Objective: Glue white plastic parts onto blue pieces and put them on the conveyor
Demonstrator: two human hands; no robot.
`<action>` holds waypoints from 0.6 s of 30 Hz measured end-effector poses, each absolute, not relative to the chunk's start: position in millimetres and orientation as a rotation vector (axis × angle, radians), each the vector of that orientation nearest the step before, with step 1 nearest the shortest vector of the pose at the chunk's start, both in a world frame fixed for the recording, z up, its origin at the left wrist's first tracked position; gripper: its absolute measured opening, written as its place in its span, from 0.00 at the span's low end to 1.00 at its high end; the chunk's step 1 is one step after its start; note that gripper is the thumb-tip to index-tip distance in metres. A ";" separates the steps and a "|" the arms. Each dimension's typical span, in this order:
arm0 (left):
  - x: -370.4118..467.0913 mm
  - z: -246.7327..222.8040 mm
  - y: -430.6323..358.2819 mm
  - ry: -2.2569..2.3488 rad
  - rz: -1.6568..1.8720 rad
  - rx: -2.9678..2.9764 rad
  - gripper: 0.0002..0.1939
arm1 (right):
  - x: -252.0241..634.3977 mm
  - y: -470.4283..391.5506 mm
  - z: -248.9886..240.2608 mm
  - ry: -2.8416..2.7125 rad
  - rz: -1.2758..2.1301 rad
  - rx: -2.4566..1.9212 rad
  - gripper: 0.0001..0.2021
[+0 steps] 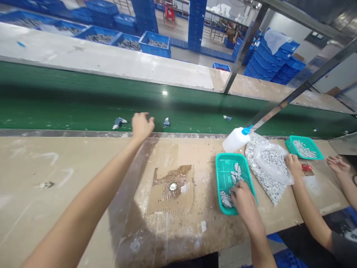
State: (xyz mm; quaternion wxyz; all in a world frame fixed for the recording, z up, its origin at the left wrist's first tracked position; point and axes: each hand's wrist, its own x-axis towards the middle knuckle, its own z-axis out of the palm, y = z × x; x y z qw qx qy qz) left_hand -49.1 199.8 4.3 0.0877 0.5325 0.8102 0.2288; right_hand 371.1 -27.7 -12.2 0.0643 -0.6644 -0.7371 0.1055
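Note:
My left hand (142, 126) reaches over the green conveyor belt (83, 108), fingers apart and nothing visible in them. A small dark-blue and white piece (119, 123) lies on the belt to its left, and a similar piece (166, 122) to its right. My right hand (244, 197) is inside a teal plastic basket (219, 163), fingertips pressed together among small grey-white parts (226, 199). Whatever those fingertips hold is hidden. More of the parts (236, 170) lie towards the far end of the basket.
A white squeeze bottle (236, 140) stands behind the basket. Beside it, a plastic bag (272, 158) lies on a heap of small parts (275, 191). A co-worker's hands (293, 165) are at the right, near another teal basket (304, 147). A metal post (245, 46) rises beyond the belt.

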 end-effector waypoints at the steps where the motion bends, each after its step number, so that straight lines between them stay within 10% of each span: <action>1: -43.0 -1.7 203.5 2.364 0.674 1.622 0.22 | 369.5 -28.8 -12.3 -2.228 0.328 -2.004 0.12; 12: -68.2 -7.9 220.9 1.862 0.244 2.098 0.36 | 373.8 -54.5 -2.9 -1.364 1.062 -1.631 0.12; 18: -88.7 -0.5 214.7 1.924 0.474 1.950 0.19 | 312.9 -70.3 16.1 -1.269 1.253 -1.398 0.14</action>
